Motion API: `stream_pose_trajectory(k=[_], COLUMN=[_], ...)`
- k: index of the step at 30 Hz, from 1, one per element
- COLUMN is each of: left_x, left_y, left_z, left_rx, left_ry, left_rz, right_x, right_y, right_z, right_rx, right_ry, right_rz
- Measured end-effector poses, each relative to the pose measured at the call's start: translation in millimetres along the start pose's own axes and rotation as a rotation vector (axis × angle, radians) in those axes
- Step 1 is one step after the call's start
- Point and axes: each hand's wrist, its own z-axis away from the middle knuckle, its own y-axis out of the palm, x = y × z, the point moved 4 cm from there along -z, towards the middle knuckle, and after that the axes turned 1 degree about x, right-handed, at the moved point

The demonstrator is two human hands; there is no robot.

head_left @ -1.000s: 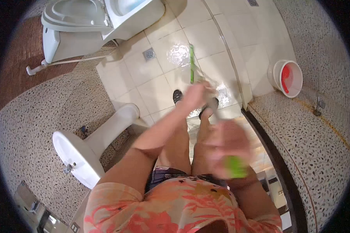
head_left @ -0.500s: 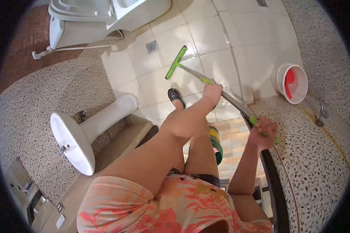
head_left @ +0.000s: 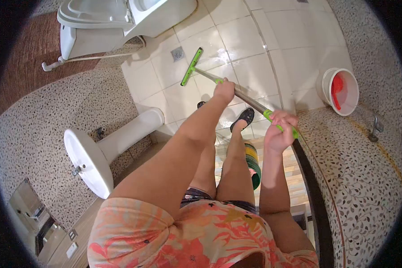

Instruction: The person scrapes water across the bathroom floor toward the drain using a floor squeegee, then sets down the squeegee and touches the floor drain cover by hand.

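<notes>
A floor squeegee [head_left: 252,101] with a metal pole slants across the view, its green blade head [head_left: 192,67] resting on the pale tiles near the drain. My left hand [head_left: 224,90] is wrapped around the lower part of the pole, by a green collar. Higher up, my right hand [head_left: 281,130] is closed round the green grip at the pole's end. Both arms reach forward from my body. Below the pole, one foot in a black clog [head_left: 243,119] is on the floor; the other clog [head_left: 201,104] is mostly hidden behind my left arm.
Wet-looking floor tiles [head_left: 245,40] surround a square drain [head_left: 177,54]. A toilet [head_left: 98,42] stands at upper left, a pedestal sink [head_left: 131,129] at left. At right are a white bucket [head_left: 326,91] holding something red, and a tap [head_left: 376,127]. A striped container [head_left: 252,156] sits behind my leg.
The squeegee head has slid left and slightly up, toward the drain. Both my hands moved up and left with the pole. One clog has stepped forward into view.
</notes>
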Motion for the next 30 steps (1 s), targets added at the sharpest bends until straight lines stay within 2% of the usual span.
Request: stream_pose_trajectory(k=[5,7,8,11,13,14,16,18,20,22,23,24,25,27,30], left_x=[32.7,35.8,30.6,-66.5,-148.2,-177.6,-230.8,-252.4,-250.4,-228.3,-214.4,-191.4,-164.6,-117.0,-52.8], left_y=[-4.9,-20.2,-25.4,-63.5,-96.8,-77.6,-73.5,-49.4,-40.5,-24.8,-22.7,-30.9,-40.3,-48.9,-42.4], left_z=[-15.1,-16.9,-16.2,13.8,47.2,44.2,43.4,24.9,16.6,5.0,-1.4,-13.0,-23.0,-29.1,-39.4], left_rx=[0.036,0.176,0.076,-0.066,-0.041,-0.14,-0.015,-0.101,-0.173,-0.191,-0.216,-0.116,-0.02,-0.077,-0.136], left_ry=[0.007,-0.016,0.043,0.139,0.331,0.396,0.398,0.366,0.319,0.315,0.326,0.183,0.038,-0.009,-0.132], left_rz=[-0.032,-0.077,-0.109,0.039,0.137,0.241,0.124,0.159,0.187,0.17,0.141,0.291,0.434,0.196,0.171], right_x=[-23.5,-26.6,-16.5,60.2,148.7,179.1,206.5,202.2,189.0,171.5,153.9,130.6,105.9,59.0,12.7], right_y=[7.2,4.3,5.6,-14.2,-29.2,-46.6,-49.2,-69.3,-78.2,-81.3,-77.3,-64.1,-47.5,-25.6,5.2], right_z=[3.5,-4.5,-11.6,-28.6,-44.0,-50.6,-55.5,-69.4,-77.4,-88.7,-90.5,-89.7,-89.3,-82.4,-68.4], right_rx=[-0.005,0.108,0.066,-0.03,0.104,0.061,0.052,0.069,0.083,0.113,-0.029,-0.17,-0.095,-0.027,-0.033], right_ry=[0.121,0.113,0.158,0.17,-0.188,-0.226,-0.278,-0.272,-0.244,-0.196,-0.222,-0.252,-0.223,-0.144,-0.047], right_rz=[0.056,0.027,0.007,-0.249,0.088,0.004,0.029,0.085,0.142,-0.019,0.123,0.262,0.167,0.026,-0.045])
